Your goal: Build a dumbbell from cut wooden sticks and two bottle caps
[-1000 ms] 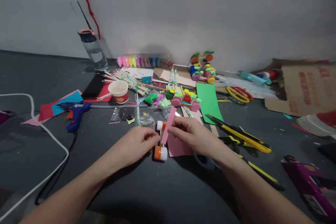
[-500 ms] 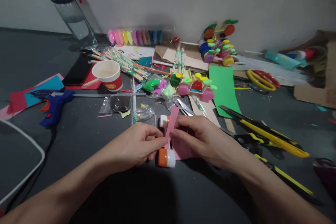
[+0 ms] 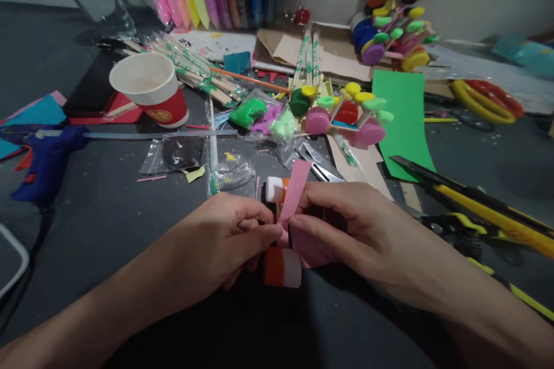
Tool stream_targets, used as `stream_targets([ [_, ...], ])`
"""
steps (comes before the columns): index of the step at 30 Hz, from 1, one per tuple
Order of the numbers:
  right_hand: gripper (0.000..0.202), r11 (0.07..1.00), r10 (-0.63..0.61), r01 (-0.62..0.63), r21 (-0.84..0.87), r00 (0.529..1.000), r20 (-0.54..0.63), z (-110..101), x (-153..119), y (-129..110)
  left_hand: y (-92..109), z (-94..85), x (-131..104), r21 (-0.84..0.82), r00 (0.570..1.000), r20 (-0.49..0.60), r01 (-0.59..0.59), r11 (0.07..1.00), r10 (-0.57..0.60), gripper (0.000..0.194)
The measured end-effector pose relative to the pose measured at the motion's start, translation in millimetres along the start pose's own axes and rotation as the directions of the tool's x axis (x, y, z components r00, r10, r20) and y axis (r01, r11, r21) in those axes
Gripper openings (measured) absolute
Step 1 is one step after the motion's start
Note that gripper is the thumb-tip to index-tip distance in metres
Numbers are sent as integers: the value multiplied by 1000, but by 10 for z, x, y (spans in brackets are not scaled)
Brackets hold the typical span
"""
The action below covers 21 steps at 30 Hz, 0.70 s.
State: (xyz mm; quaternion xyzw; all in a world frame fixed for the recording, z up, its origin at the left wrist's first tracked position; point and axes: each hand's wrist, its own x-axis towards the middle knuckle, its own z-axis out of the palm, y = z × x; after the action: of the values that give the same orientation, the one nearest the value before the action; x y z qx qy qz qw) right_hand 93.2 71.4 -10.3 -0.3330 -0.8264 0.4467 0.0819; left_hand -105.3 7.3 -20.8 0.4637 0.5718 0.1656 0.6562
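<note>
My left hand is closed in a pinch on the lower part of a narrow pink paper strip. From the other side, the thumb and fingers of my right hand grip the same strip, its upper end sticking up free. A wider piece of pink paper shows below my right thumb; how it joins the strip is hidden. Close to my fingertips lie two short orange-and-white cylinders, the far one behind the strip and the near one in front. Whatever connects them is mostly covered by my fingers.
On the left are a blue glue gun and a paper cup. Clay figures, wrapped sticks and clay packets lie farther back. Green paper, scissors and a yellow utility knife are on the right.
The view has moved closer, so everything appears larger. The pink strip leans more to the right and looks bent at my fingertips. Both hands keep their grip.
</note>
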Motion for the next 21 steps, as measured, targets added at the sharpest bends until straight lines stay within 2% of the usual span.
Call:
stream_targets([
  [8, 23, 998, 15, -16, -59, 999, -32, 63, -26, 30, -19, 20, 13, 219, 993, -73, -72, 973, 90, 34],
  [13, 23, 998, 52, -53, -38, 998, -38, 126, -73, 80, -17, 18, 21, 242, 991, -71, -90, 966, 111, 32],
  [21, 26, 999, 39, -41, -21, 995, -90, 170, -88, 70, 9, 50, 45, 219, 989, -88, -98, 971, 120, 30],
])
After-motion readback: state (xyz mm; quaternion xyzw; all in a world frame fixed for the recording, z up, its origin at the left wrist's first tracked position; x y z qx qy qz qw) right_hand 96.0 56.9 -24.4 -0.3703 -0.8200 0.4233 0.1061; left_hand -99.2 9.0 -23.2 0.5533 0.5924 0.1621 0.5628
